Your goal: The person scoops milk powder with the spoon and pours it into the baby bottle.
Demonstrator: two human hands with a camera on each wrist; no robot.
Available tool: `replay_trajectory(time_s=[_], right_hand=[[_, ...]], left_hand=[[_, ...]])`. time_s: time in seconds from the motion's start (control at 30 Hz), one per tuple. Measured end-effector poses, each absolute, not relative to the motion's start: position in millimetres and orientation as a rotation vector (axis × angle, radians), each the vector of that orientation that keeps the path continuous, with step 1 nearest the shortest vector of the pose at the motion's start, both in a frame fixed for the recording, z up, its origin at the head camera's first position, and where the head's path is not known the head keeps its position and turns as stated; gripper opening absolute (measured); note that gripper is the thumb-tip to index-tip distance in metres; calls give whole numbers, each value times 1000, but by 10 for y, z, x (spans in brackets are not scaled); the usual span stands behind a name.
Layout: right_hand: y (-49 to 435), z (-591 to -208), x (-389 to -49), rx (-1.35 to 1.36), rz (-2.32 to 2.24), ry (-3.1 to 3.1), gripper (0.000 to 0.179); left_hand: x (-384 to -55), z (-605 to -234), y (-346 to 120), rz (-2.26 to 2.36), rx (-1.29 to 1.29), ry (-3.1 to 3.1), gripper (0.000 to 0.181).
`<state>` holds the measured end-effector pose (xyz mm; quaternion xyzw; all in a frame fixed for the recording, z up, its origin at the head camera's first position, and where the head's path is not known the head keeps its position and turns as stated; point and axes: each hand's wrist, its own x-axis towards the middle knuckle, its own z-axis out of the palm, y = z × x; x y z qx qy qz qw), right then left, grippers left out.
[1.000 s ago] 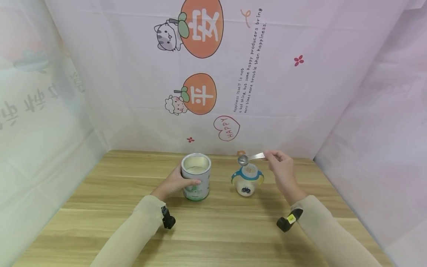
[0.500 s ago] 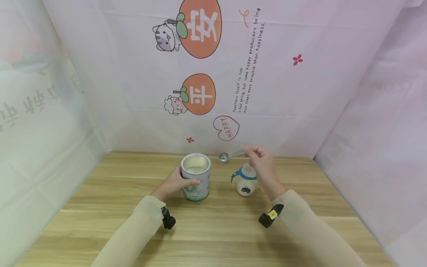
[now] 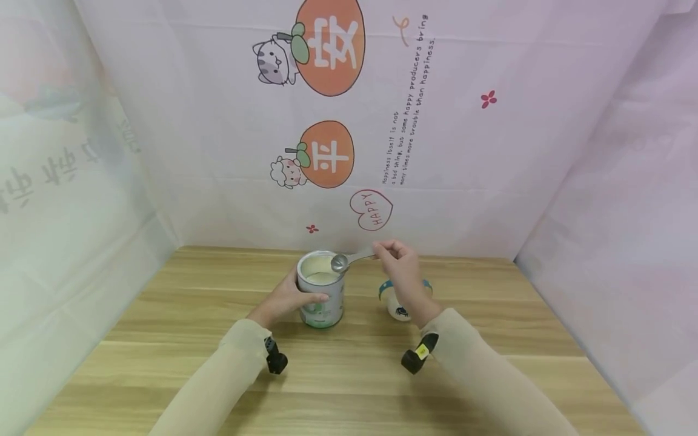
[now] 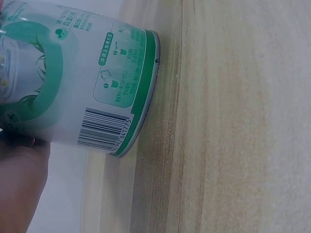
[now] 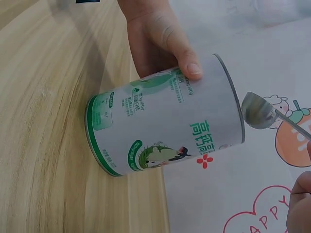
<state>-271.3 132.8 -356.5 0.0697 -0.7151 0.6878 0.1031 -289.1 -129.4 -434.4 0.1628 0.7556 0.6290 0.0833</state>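
Note:
My left hand (image 3: 289,297) grips the side of an upright white and green milk powder can (image 3: 322,309), its thumb across the front. Pale powder shows inside the can's open top. My right hand (image 3: 400,266) pinches the end of a metal measuring spoon's handle (image 5: 294,122). The spoon's round bowl (image 3: 339,263) is at the can's right rim, and in the right wrist view it sits right beside the can's mouth. Behind my right wrist stands a baby bottle (image 3: 394,304) with a blue collar, partly hidden. The left wrist view shows the can's lower side with a barcode (image 4: 104,128).
Everything stands on a wood-grain table (image 3: 338,387). A white printed cloth (image 3: 447,151) hangs right behind its far edge, with more cloth on both sides. Some fine powder specks lie on the table near the can.
My right hand has carried the spoon leftward from above the baby bottle to the can's rim, its forearm now covering much of the bottle. My left hand and the can have stayed in place.

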Motion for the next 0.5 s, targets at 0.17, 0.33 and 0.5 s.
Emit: replay_trajectory(time_s=[0.17,0.33,0.5], right_hand=[[1229,-3622,-2735,236,2028,-2101,27],[1154,-3647,-2762,195,1992,-2172,26],[1111,-3690,-2793,145,1935,-2224,25]], left_hand=[[-2891,-4375,-1306,1878,472,2254,98],[-2898,-4385,-1319,1876,455,2269,99],[-2901,-4374,-1305,1879,481,2269,98]])
